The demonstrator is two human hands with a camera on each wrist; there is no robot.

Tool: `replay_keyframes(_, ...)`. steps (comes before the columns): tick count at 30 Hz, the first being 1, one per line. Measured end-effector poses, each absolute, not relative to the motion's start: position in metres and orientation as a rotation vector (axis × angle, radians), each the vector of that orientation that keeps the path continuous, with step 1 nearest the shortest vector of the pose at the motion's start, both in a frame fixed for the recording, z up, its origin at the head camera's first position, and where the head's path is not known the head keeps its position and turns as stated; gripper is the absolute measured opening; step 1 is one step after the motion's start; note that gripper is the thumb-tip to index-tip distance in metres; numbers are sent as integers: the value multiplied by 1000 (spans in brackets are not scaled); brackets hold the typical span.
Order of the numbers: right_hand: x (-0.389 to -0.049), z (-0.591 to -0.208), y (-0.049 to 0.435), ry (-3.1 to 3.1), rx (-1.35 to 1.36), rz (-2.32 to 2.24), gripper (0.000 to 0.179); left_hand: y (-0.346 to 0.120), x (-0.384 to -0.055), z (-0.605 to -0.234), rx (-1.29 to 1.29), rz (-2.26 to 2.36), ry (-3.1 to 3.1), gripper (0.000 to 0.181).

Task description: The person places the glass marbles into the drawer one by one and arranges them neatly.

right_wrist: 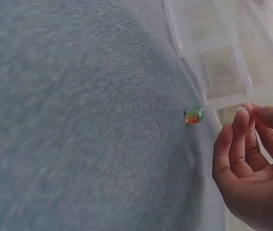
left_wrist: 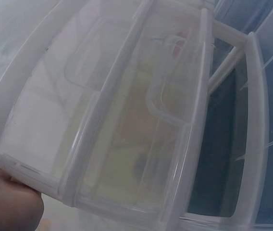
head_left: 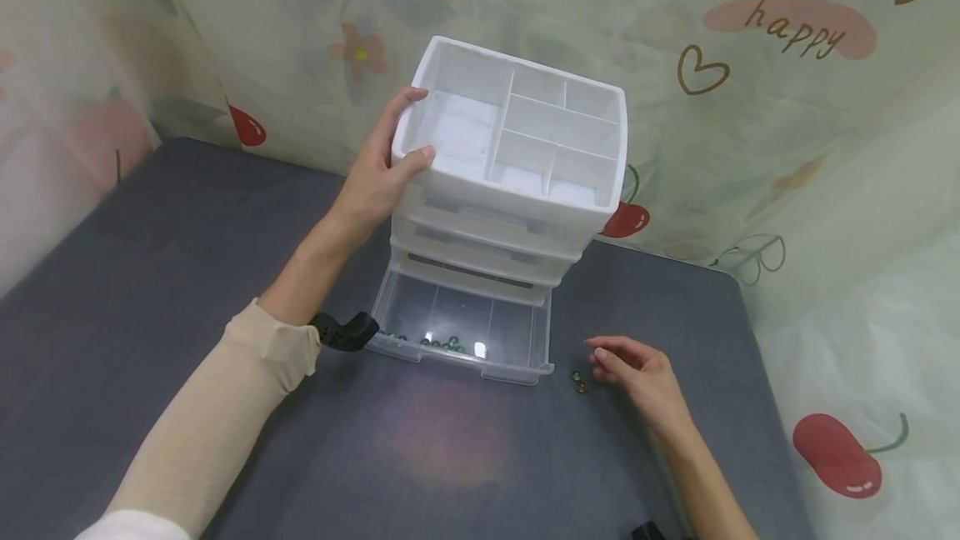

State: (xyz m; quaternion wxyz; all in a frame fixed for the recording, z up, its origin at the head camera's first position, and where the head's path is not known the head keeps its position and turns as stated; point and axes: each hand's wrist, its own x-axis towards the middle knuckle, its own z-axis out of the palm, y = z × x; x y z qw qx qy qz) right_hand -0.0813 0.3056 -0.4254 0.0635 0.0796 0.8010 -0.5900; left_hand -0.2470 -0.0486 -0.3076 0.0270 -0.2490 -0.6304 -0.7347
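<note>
My left hand grips the left rim of a white plastic drawer unit, with the thumb hooked over the front of its divided top tray. The unit leans, and its lowest clear drawer is pulled out, with several glass marbles along its front. In the left wrist view, part of that hand shows at the unit's edge. To the right of the drawer, my right hand has loosely bent fingers, nothing visible between them. Beside its fingertips lie a green marble and an amber marble.
A dark grey cloth covers the table. Behind it hangs a patterned curtain with printed cherries and hearts, close to the back of the drawer unit. A black wrist strap mount sits near the drawer's left front corner.
</note>
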Motion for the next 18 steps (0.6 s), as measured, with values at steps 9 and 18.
replay_keyframes(9,-70,-429,309,2363,295,-1792,39,-47,-248,-308,-768,-2263,-1931,53)
replay_keyframes(18,-63,-437,311,2324,339,-1826,33,-48,-248,-308,-757,-2279,-1937,52)
